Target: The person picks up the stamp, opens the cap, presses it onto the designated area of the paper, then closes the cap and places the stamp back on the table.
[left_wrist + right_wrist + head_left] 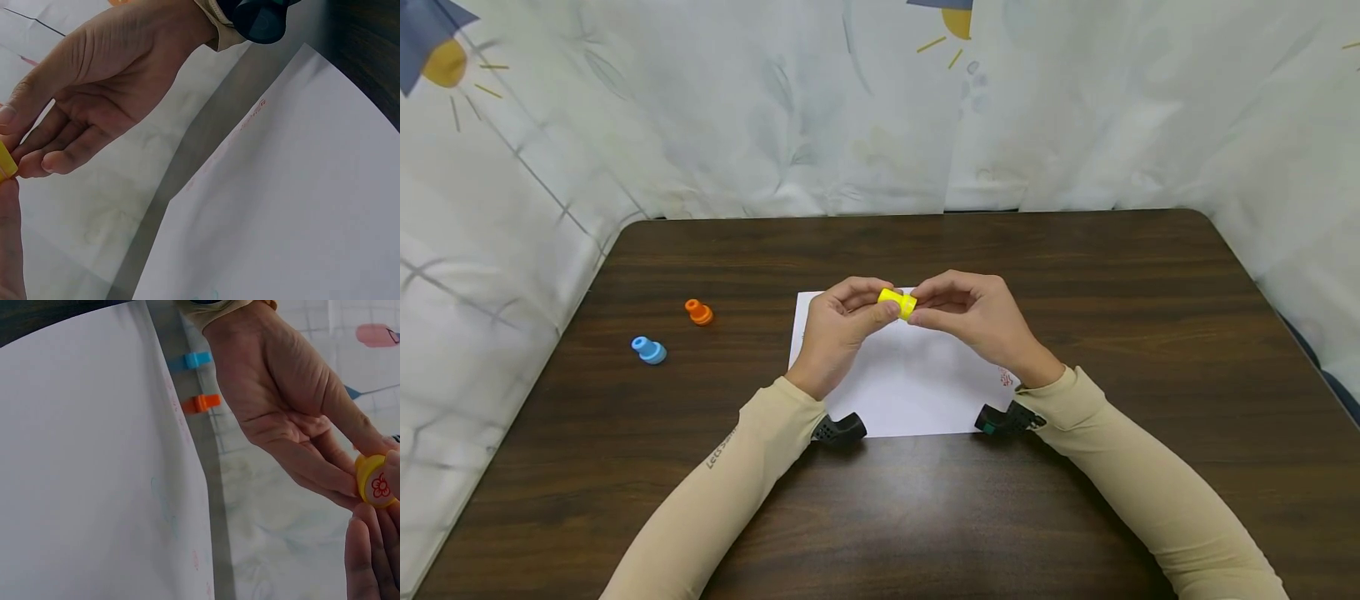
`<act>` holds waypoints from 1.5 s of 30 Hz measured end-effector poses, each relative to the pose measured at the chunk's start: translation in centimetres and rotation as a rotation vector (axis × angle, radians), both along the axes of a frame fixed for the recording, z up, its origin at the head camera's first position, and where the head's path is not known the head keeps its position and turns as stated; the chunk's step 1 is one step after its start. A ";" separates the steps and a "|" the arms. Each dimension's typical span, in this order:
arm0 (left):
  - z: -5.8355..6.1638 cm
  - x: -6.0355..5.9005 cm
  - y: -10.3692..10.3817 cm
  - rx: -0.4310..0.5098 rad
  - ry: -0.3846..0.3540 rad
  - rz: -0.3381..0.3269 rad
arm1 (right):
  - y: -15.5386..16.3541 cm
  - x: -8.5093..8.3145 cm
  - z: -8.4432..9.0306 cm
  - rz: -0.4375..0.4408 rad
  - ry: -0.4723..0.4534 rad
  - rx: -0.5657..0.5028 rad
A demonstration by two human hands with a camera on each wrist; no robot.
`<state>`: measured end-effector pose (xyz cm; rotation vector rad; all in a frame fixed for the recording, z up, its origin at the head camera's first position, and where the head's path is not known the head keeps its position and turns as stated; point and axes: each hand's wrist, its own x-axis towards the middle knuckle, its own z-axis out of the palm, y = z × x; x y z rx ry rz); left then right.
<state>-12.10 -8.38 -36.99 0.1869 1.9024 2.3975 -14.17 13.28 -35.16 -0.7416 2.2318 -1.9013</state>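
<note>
Left hand (838,329): we pinch the yellow stamp (898,302), mostly hidden by fingers.
Right hand (973,317): fingertips clamp its other end.

There's a dark wood worktop (1075,275) with a white sheet of paper (917,392) in the middle, an orange stamp thing (699,312) and a blue one (648,349) lying off to the left, plus a pale printed curtain (775,108) behind.

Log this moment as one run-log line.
left hand: pinches yellow stamp | right hand: pinches same | below: white paper | aside: orange stamp, blue stamp
</note>
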 end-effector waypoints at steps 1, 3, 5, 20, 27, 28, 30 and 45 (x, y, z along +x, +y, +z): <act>0.0 0.0 0.0 0.000 -0.001 0.002 | 0.0 0.0 0.0 -0.003 0.001 -0.001; 0.0 0.0 0.0 0.000 -0.003 0.006 | -0.1 0.1 0.1 -0.010 0.004 -0.002; 0.1 0.0 0.0 0.002 -0.003 0.010 | -0.2 0.1 0.1 -0.020 0.012 -0.001; 0.1 0.1 0.3 0.029 0.008 0.051 | -0.5 0.4 0.0 -0.066 0.090 0.013; 0.0 0.1 0.4 0.029 0.009 0.067 | -0.5 0.3 -0.2 -0.072 0.119 0.000; 0.1 0.1 0.4 0.029 0.011 0.068 | -0.5 0.3 -0.3 -0.074 0.121 -0.001; 0.0 0.1 0.5 0.031 0.010 0.071 | -0.5 0.3 -0.3 -0.076 0.125 -0.001; -0.1 0.2 0.7 0.058 0.015 0.082 | -0.6 0.3 -0.5 -0.094 0.127 -0.004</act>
